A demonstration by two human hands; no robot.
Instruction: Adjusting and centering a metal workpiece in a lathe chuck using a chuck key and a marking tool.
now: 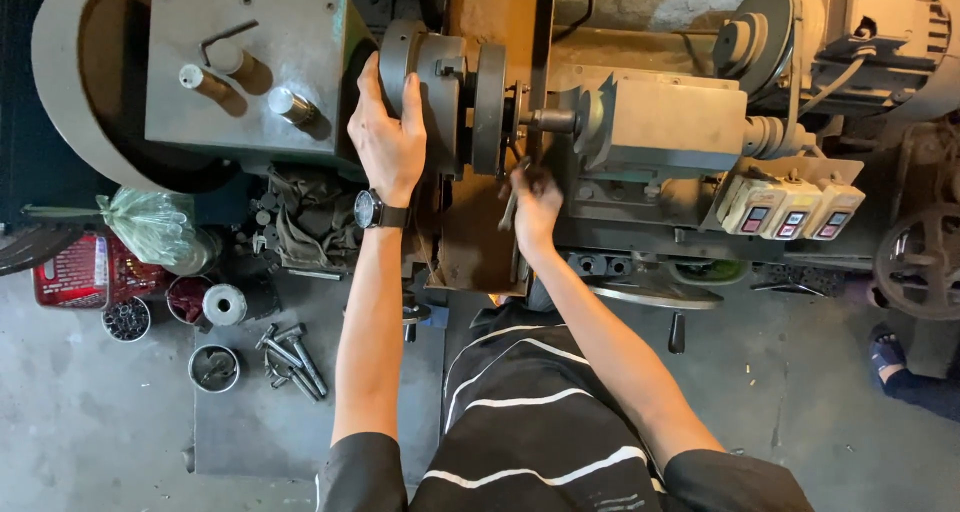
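While left hand (388, 137) grips chuck (432, 97) | right hand (535, 207) below, perhaps holding wrench (510, 207)

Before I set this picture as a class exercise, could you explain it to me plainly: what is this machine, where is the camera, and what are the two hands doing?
There is one picture, taken by a camera on the person's head, looking straight down. The big grey machine looks like a metal-working lathe. The left hand, with a wristwatch, grips the round chuck, the part that clamps the workpiece. The right hand holds a small metal tool, perhaps a wrench, just below the spindle; its exact kind is hard to tell. On the floor lie loose bolts, small round tins and a red basket. A switch box sits to the right.
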